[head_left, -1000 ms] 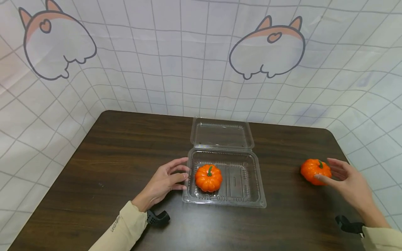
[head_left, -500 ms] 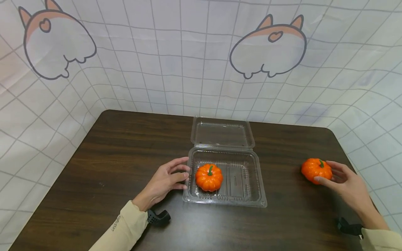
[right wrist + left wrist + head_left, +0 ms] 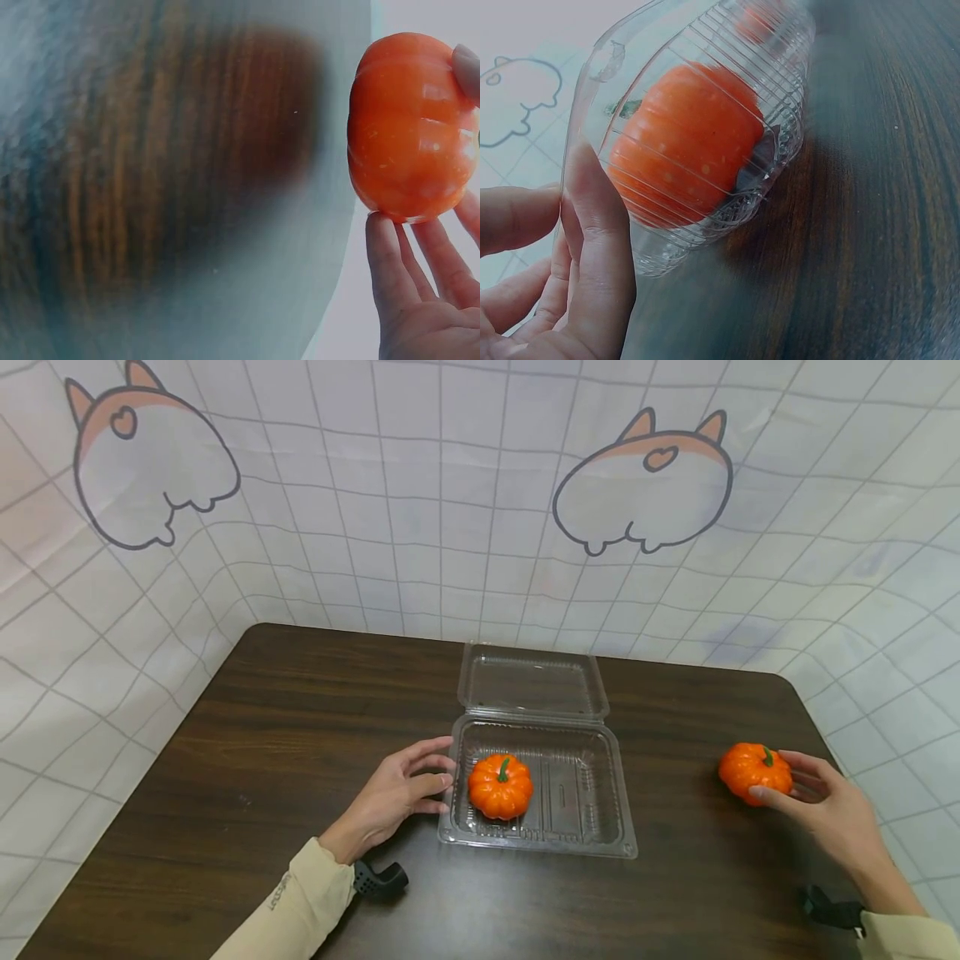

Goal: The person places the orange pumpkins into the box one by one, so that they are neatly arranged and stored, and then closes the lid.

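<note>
A small orange pumpkin [image 3: 500, 787] with a green stem sits in the left part of a clear plastic clamshell box [image 3: 570, 842]. My left hand [image 3: 397, 789] pinches the box's left rim between thumb and fingers, and the left wrist view shows this pumpkin [image 3: 686, 146] through the clear wall. At the table's right side, my right hand [image 3: 828, 802] holds a second orange pumpkin [image 3: 750, 772] from its right, thumb on the near side. In the right wrist view, fingertips touch this pumpkin [image 3: 409, 127] opposite the thumb. Whether it rests on the table cannot be told.
The box's lid [image 3: 532, 681] lies folded back, away from me. A dark wood-grain table [image 3: 315, 718] carries everything. Behind it and at both sides hangs a white gridded cloth [image 3: 420, 527] with dog drawings.
The fingers of my right hand have closed in on the right-hand pumpkin, whose stem has tilted slightly rightward. My left hand and the box keep their places; the head view shifts slightly.
</note>
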Tool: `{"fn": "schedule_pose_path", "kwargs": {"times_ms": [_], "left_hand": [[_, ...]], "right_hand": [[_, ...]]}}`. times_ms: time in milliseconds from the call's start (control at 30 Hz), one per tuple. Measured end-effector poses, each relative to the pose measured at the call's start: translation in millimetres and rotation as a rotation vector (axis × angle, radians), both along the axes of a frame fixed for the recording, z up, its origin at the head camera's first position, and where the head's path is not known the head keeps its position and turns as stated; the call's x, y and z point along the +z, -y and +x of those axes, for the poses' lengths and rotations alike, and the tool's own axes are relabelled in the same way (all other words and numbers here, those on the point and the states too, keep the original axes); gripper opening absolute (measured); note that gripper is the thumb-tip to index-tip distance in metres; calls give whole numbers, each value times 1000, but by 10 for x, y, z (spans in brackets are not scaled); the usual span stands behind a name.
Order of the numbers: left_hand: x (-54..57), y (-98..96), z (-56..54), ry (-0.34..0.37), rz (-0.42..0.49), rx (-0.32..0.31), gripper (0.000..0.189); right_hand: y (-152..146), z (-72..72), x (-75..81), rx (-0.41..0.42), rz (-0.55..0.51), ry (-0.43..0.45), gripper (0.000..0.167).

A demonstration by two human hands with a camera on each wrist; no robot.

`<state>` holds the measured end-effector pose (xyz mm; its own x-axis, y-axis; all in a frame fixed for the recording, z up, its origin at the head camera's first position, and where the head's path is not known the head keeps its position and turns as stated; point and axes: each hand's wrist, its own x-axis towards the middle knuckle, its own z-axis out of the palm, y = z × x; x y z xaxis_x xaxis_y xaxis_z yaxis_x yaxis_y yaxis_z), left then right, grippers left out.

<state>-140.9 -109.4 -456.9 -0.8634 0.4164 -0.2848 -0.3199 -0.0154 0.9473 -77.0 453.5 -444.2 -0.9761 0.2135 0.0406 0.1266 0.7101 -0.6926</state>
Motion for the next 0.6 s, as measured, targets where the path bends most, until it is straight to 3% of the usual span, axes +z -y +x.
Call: {"fn": "schedule_pose_path", "kwargs": {"times_ms": [600], "left_hand": [[-1,9,1,-7,1,11,61]], "right_hand": [[101,11,156,-19,49,58,76]]}}
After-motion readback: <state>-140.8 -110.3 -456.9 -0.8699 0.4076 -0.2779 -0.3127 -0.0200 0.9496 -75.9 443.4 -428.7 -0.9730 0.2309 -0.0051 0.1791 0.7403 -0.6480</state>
